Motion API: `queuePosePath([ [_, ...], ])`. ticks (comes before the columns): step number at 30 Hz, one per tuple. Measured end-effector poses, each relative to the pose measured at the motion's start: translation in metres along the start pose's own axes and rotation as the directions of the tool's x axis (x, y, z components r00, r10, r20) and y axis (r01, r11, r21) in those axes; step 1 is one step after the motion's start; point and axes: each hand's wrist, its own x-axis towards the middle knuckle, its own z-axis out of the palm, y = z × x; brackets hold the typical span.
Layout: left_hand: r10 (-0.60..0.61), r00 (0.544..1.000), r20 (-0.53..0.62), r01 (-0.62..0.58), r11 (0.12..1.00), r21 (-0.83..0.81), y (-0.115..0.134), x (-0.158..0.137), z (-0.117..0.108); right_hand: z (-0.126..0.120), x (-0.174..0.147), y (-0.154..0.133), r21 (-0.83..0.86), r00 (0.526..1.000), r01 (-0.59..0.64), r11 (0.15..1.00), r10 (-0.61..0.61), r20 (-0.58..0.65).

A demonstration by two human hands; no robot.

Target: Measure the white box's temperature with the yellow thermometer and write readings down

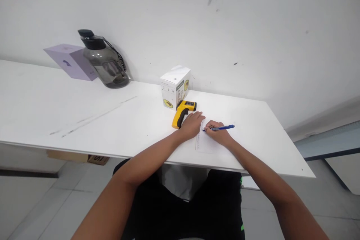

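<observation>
A blue pen (pixel 223 127) is gripped in my right hand (pixel 216 131), its tip down on a white sheet of paper (pixel 206 146). Small marks run along the left side of the sheet; I cannot read them. My left hand (pixel 192 124) lies with its fingers stretched out over the sheet's upper left edge. Just beyond that hand, a yellow and black infrared thermometer (pixel 181 113) rests on its side. Behind it stands a white box (pixel 174 87) with avocado pictures, close to the wall.
On the white table (pixel 112 127), a large grey water bottle (pixel 105 62) with a black lid stands at the back left, by a lilac box (pixel 74 62). The wall (pixel 180 26) borders the table's back. Below the table is a cardboard box (pixel 78 156).
</observation>
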Motion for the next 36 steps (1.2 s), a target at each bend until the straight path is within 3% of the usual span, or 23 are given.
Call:
queuePosePath([
  [18,-0.01,1.0,0.027,0.011,1.0,-0.009,0.0012,-0.0002,-0.0035,-0.0008,0.0006,0.0004,0.022,0.999,0.022,1.0,-0.023,0.045],
  [36,-0.009,1.0,0.012,0.009,1.0,-0.01,0.0001,0.0001,-0.0014,-0.0002,0.0012,0.0036,0.002,1.0,0.016,1.0,-0.016,-0.008],
])
